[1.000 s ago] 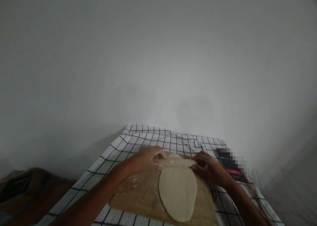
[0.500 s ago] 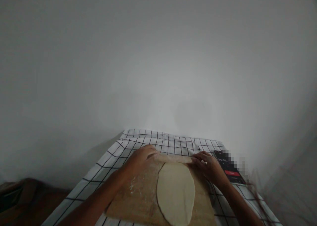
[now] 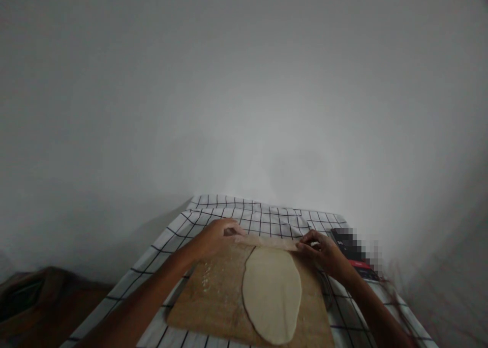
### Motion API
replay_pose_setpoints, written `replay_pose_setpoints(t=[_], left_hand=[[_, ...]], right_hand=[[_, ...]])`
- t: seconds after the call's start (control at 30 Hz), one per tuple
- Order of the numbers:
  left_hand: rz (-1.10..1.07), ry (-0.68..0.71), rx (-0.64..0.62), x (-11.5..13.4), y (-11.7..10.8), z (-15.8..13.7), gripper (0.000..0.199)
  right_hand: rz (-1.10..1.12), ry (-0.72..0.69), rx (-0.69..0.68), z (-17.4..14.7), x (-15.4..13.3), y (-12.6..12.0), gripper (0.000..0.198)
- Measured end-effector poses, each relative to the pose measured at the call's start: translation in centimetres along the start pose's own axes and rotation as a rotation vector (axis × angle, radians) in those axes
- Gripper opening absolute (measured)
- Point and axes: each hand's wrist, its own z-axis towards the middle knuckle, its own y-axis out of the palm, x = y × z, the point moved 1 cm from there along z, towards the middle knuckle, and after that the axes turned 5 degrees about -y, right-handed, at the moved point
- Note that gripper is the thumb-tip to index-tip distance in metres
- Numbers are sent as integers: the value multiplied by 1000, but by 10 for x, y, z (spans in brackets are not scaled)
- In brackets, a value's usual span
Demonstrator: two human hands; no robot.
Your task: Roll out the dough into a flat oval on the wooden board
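A flattened oval sheet of dough [image 3: 272, 297] lies on a wooden board [image 3: 213, 312] that has flour specks on its left part. Across the far end of the dough rests a pale, floury rolling pin [image 3: 269, 243]. My left hand [image 3: 224, 231] is closed at the pin's left end, fingers curled over it. At the opposite end, my right hand [image 3: 318, 247] pinches the pin between thumb and fingers.
Under the board is a white tablecloth [image 3: 152, 266] with black grid lines. A phone with a dark screen [image 3: 348, 246], partly pixelated, lies right of my right hand. Behind the table rises a pale wall [image 3: 244, 93]. Brown wooden furniture [image 3: 46, 287] stands low at left.
The view has shifted slightly, showing more of the board's and dough's near edges. Both hands stay on the rolling pin at the dough's far end; the right fingers now form a rounder pinch.
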Motion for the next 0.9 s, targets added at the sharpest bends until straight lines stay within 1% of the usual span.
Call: replay_pose_setpoints(t=[0.17,0.23,0.3,0.33,0.37,0.43,0.5,0.53,0.57,0.67,0.7,0.77,0.83,0.87,0.9], left_hand=[[16,-33,51,4,0,-4,38],[12,-24,32,5,-1,-4,35],[4,-11,-8,5,-3,-3,30],[4,-8,-15,6,-4,-3,30],[9,-9,-9,6,-4,-2,30],[28,-18,30,6,-3,-2,35],[42,-24,52,6,-1,-1,39],[41,-20,42,5,0,-2,40],[36,-11,19,4,0,-2,39],[21,9,-50,2,1,-2,37],[19,6,-52,2,1,-2,37],[17,-8,-24,1,1,-1,38],[8,-15,-4,2,2,0,40],[1,-11,-13,3,2,1,39],[-7,-4,-34,4,2,1,38]], right_hand=[[-140,-6,129,0,-3,3,37],[-141,-27,91,0,-4,2,37],[-82,-28,3,-1,-4,1,36],[-53,-23,-20,-1,-4,1,37],[-42,-14,-12,-1,-4,1,37],[-78,-10,80,-1,-6,3,37],[-139,-36,166,-2,-9,5,38],[-145,-52,166,-2,-11,5,38],[-126,-58,130,-3,-12,6,38],[-24,-16,-18,-4,-11,5,41],[-14,4,-26,-3,-10,5,42],[-51,19,40,-2,-8,5,42],[-82,-2,91,-1,-7,5,40],[-69,-18,67,-1,-7,5,39],[-41,-33,14,-1,-8,5,38]])
